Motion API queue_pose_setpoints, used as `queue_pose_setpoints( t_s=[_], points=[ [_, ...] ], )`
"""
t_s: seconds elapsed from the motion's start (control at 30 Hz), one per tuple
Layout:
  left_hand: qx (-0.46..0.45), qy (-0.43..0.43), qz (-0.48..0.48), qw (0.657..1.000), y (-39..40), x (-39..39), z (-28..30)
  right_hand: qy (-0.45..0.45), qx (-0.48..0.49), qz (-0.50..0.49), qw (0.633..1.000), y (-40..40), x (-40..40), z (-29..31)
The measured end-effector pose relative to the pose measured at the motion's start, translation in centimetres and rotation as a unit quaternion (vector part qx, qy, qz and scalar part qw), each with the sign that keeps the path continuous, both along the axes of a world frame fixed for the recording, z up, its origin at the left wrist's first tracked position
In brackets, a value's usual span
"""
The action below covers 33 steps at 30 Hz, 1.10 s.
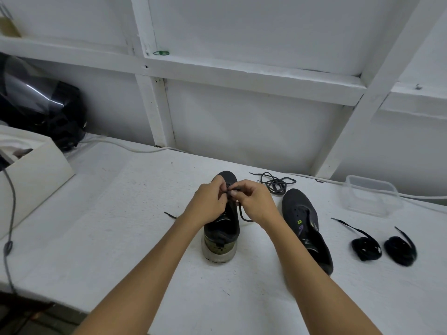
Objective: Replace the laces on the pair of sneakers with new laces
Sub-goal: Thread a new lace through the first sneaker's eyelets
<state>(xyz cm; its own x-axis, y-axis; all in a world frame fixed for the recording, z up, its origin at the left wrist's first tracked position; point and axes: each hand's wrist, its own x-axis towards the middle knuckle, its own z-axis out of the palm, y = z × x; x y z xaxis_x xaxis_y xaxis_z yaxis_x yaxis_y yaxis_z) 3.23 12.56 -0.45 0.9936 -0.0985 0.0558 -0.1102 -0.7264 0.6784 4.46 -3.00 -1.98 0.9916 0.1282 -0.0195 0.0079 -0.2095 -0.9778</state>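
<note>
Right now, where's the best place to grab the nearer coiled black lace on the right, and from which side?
Take the coiled black lace by its free tail, which runs out from the coil up and left, away from you. Come from above and pinch the tail where it leaves the coil. This is probably easier than pinching the flat bundle.

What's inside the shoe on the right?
The right sneaker shows only a dark opening with no lace threaded; deeper inside is too dark to see. A loose grey lace lies behind it.

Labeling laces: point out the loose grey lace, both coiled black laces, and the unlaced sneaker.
loose grey lace (275, 183), head view, middle of tangle.
left coiled black lace (366, 249), head view, coil centre.
right coiled black lace (400, 251), head view, coil centre.
unlaced sneaker (300, 209), head view, toe upper.
</note>
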Motion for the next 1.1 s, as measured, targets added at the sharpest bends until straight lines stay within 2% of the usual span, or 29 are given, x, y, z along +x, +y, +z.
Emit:
queue_pose_setpoints(
  t_s=[0.07, 0.1, 0.2, 0.27, 0.3, 0.37, 0.43, 0.67, 0.87, 0.97, 1.1],
  points=[
    [-0.002, 0.001, 0.007, 1.000, -0.2, 0.0, -0.2, -0.015, -0.026, -0.002, 1.000, 0.1, 0.0, 0.0],
    [-0.034, 0.020, 0.022, 0.999, -0.3, 0.1, -0.4, -0.020, -0.034, -0.005, 0.999, 0.1, 0.0, -0.1],
    [-0.216, 0.136, 0.062, 0.965, 0.1, 0.4, -0.4, -0.033, -0.053, -0.011, 0.998, -0.2, -0.2, -0.2],
    [-0.276, 0.172, 0.074, 0.943, 0.3, 0.3, -0.1, -0.044, -0.067, -0.013, 0.997, -0.2, -0.3, -0.3],
    [-0.241, 0.149, 0.075, 0.956, 0.4, 0.3, 0.0, -0.051, -0.069, -0.015, 0.996, -0.2, -0.3, -0.3],
    [-0.108, 0.071, 0.064, 0.990, 0.3, 0.0, 0.2, -0.063, -0.071, -0.017, 0.995, 0.1, -0.5, -0.1],
    [-0.031, 0.025, 0.041, 0.998, -0.1, -0.3, 0.3, -0.079, -0.087, -0.020, 0.993, 0.4, -0.4, 0.0],
    [0.023, 0.005, -0.012, 1.000, 0.2, 0.1, 0.3, -0.090, -0.096, -0.019, 0.991, -0.1, -0.8, 0.2],
    [0.013, -0.013, 0.003, 1.000, -0.2, 0.0, -0.2, -0.098, -0.081, -0.027, 0.992, 0.0, -1.1, 0.3],
    [-0.053, 0.005, 0.026, 0.998, -0.4, -0.1, -0.6, -0.100, -0.075, -0.028, 0.992, -0.2, -1.3, -0.1],
    [-0.154, 0.070, 0.044, 0.985, -0.3, 0.0, -0.6, -0.111, -0.092, -0.033, 0.989, -0.4, -1.3, -0.3]
  ],
)
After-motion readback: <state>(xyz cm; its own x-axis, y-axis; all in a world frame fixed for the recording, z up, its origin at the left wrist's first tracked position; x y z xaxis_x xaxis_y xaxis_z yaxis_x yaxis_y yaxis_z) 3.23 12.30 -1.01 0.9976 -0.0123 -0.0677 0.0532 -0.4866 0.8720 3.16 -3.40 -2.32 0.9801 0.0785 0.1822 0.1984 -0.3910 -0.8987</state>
